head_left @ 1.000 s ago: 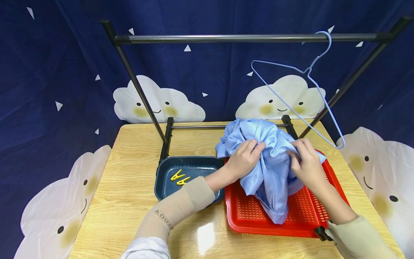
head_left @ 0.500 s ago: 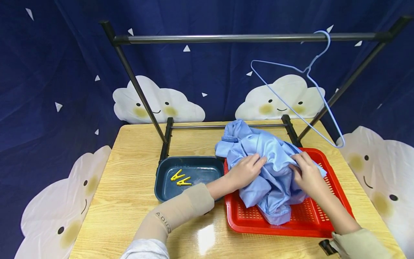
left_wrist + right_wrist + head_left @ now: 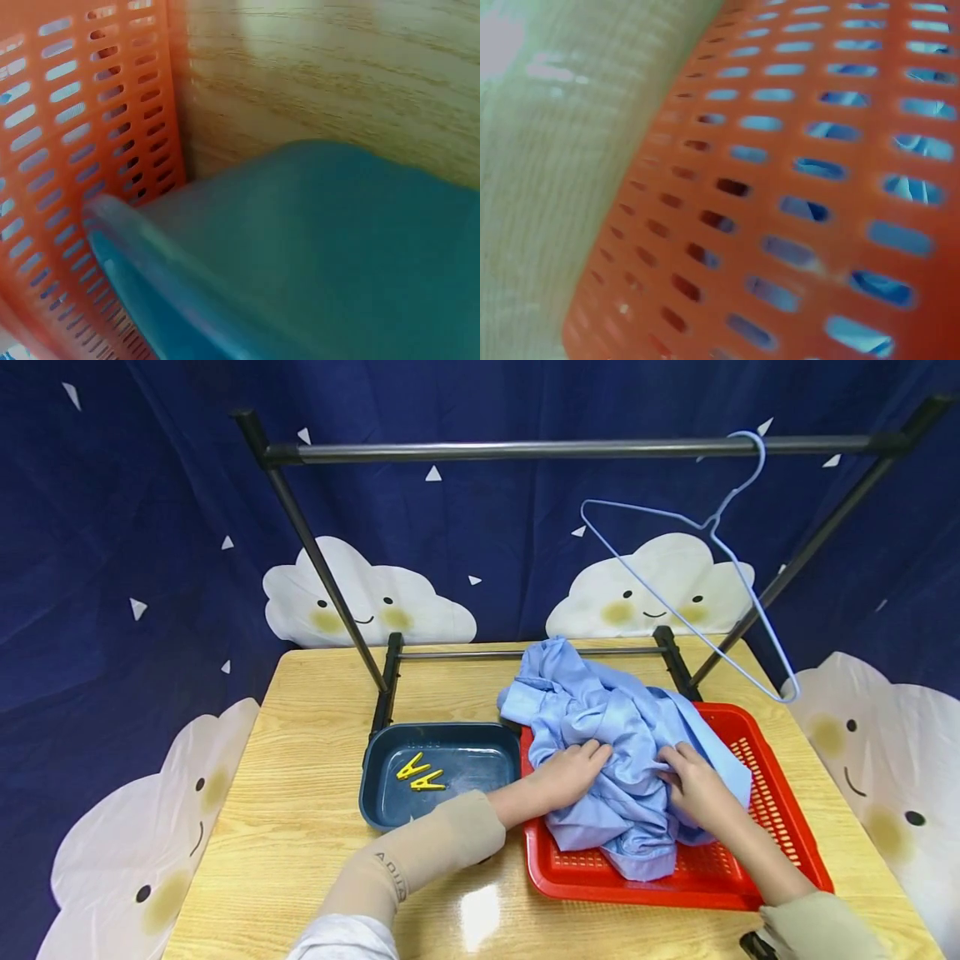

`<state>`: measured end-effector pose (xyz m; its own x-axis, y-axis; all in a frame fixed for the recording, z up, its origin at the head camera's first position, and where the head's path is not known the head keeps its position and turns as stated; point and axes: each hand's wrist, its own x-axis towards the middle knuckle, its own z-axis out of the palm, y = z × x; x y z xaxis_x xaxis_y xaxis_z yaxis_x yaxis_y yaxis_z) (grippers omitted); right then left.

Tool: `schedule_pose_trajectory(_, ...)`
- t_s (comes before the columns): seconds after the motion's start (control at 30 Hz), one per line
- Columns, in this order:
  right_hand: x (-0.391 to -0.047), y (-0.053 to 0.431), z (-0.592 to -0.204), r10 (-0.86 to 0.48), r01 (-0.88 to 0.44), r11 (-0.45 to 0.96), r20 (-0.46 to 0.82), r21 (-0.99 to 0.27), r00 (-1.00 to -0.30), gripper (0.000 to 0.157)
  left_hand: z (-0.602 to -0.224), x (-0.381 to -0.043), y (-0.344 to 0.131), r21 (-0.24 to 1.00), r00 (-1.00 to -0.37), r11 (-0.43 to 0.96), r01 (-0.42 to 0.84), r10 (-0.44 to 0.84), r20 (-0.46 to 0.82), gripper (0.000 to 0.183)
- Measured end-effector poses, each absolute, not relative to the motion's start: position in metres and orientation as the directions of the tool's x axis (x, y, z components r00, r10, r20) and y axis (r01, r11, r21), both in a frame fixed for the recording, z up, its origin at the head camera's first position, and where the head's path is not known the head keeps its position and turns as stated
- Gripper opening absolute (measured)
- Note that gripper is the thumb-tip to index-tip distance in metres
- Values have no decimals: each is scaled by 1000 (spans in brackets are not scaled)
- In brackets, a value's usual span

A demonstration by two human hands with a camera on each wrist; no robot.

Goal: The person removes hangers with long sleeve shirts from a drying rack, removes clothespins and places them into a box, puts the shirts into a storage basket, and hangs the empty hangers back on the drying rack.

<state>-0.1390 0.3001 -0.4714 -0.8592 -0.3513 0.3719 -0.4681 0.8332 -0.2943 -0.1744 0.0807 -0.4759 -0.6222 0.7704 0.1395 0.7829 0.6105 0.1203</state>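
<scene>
A crumpled light blue garment (image 3: 622, 710), shiny like satin and probably a shirt, is heaped in the red basket (image 3: 795, 827). Part of it hangs over the basket's back left corner. My left hand (image 3: 567, 774) grips folds in the middle of the heap, its fingertips partly sunk in the cloth. On the garment's right side, my right hand (image 3: 697, 785) pinches an edge between thumb and fingers. Neither wrist view shows a hand. Blue cloth (image 3: 907, 236) shows through the basket's slots in the right wrist view.
Left of the basket, touching it, stands a dark blue basin (image 3: 465, 735) with two yellow clothespins (image 3: 412, 766) inside. A black rack (image 3: 480, 452) spans the table's back. From its bar hangs a light blue hanger (image 3: 716, 527) at the right.
Both hands have come down and slightly nearer with the cloth. The garment has settled lower, and more of the basket's right side shows. Basin, clothespins and hanger stay put.
</scene>
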Motion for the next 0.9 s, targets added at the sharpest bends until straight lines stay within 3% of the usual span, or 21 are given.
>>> schedule_pose_trajectory(0.2, -140, 302, -484, -363, -436, 849, 271, -299, -892, 23, -484, -173, 86, 118, -654, 648, 753, 756, 28, 26)
schedule_pose_trajectory(0.5, -143, 301, -496, -396, -439, 845, 194, -306, -898, 20, -488, -171, 88, 51, -653, 656, 753, 754, -64, 29)
schedule_pose_trajectory(0.73, -138, 299, -493, -416, -417, 878, 57, -236, -908, 30, -493, -171, 90, 7, -657, 675, 738, 721, -220, 40)
schedule_pose_trajectory(0.9, -136, 297, -490, -412, -399, 895, -28, -198, -911, 33, -493, -171, 91, 5, -663, 687, 726, 702, -261, 42)
